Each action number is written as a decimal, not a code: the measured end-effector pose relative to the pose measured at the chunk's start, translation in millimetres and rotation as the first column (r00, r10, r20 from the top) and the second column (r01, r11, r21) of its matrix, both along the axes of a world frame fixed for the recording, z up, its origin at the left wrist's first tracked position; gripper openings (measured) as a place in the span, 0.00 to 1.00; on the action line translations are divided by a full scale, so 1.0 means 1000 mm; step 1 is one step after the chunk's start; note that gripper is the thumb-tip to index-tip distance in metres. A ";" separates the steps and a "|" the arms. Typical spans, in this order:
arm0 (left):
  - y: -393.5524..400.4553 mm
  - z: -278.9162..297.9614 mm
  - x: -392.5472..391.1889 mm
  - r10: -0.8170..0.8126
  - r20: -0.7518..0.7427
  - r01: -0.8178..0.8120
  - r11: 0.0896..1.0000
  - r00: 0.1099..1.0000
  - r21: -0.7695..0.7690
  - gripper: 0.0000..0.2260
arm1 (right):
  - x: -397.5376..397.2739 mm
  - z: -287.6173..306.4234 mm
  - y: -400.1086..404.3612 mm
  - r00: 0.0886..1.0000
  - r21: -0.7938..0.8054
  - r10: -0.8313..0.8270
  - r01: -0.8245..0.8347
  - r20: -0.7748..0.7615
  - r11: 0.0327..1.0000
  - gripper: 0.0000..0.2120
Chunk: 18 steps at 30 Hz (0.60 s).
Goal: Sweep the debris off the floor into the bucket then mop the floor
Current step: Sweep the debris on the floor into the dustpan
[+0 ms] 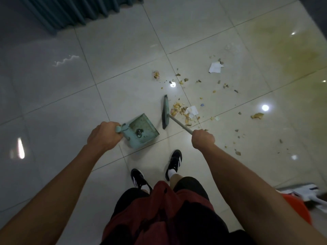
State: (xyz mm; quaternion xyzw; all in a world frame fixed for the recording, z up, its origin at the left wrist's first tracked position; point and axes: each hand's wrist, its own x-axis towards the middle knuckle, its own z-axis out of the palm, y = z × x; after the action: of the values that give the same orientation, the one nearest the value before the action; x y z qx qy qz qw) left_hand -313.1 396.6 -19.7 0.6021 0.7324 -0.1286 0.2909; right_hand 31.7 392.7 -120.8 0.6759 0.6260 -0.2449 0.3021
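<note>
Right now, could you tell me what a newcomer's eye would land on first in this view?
Probably the scattered debris on the pale tiled floor, right of centre. Next, the left hand gripping a teal dustpan and the right hand holding the broom, whose head is beside the crumbs. A yellowish stain spreads at upper right.

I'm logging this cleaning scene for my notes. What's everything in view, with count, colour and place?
dustpan: one, pale green, on the floor left of the broom head, a little dark debris inside
broom: one, green head with a grey handle, head beside the scrap pile
debris: many yellowish-brown crumbs, piled right of the broom and scattered further right
paper scraps: two, white, among the debris
stain: one, yellowish, upper right floor
curtain: one, teal, top left
bucket: one, orange-red, lower right edge
mop: one, white, over the bucket
shoes: two, black and white
left hand: grips the dustpan handle
right hand: grips the broom handle
</note>
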 end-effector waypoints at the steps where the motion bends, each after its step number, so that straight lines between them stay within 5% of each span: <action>1: 0.005 -0.001 0.009 -0.014 0.001 0.014 1.000 1.000 0.001 0.09 | 0.009 0.002 0.002 1.000 0.008 -0.004 0.003 0.006 1.000 0.14; 18: 0.073 0.026 0.028 -0.022 -0.023 0.024 0.995 0.999 0.099 0.07 | 0.013 0.012 0.081 0.927 0.030 -0.277 0.293 -0.252 0.956 0.12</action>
State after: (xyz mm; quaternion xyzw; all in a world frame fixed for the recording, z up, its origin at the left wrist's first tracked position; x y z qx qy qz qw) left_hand -285.5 469.5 6.2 0.6227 0.7339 -0.1021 0.2512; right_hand 44.9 473.4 -109.2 0.7339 0.5615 -0.3466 0.1609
